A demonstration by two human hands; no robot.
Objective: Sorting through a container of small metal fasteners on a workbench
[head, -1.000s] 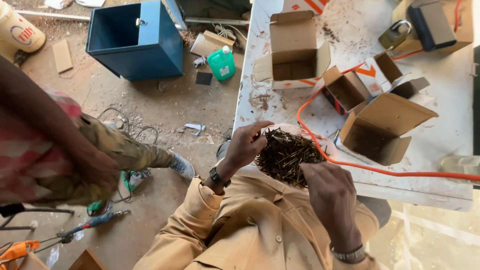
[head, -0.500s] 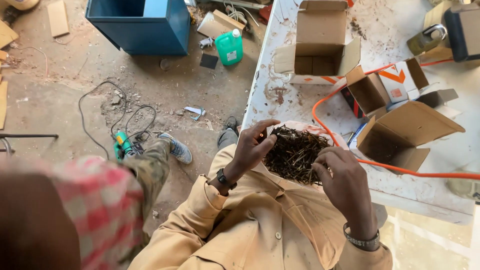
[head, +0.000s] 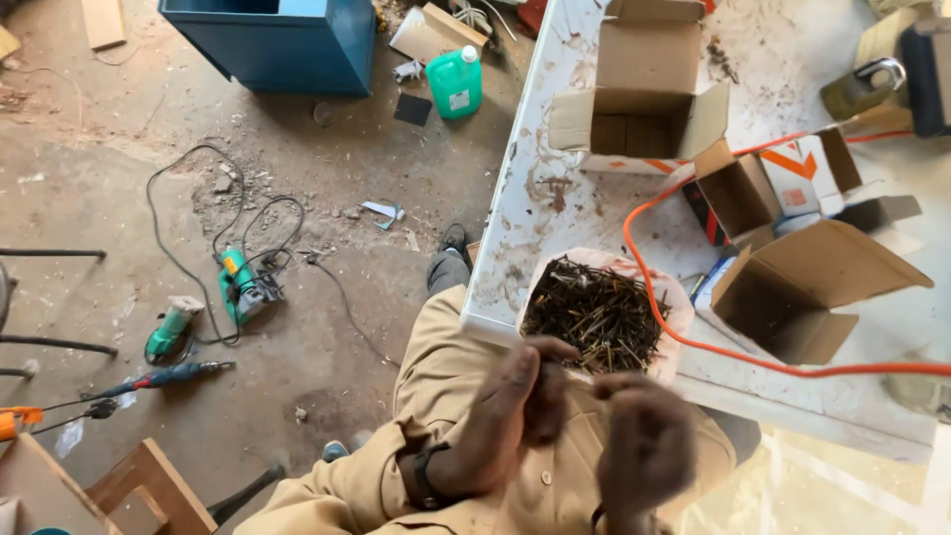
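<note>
Looking down, left to right:
Floor, far left: a green power tool with a dark cable, a smaller green tool beside it, and a drill lying flat.
Floor, top: a blue metal box and a green plastic jug, near the desk's edge.
Left hand: blurred, raised in front of the tan shirt, fingers curled inward and pressed together near the right hand; what it pinches, if anything, cannot be told. A dark watch sits on the wrist.
Right hand: also blurred, fingers bent loosely, just beside the left hand; its contents cannot be told.
Pile of nails: dark, heaped in a pale open bag at the near edge of the desk, just above both hands, touching neither.
Orange cable: curves round the bag's right side and runs off right.
Cardboard boxes: one open box upright at the top, one small box right of it, one large open box tipped on its side.
Padlock: top right corner of the desk.
</note>
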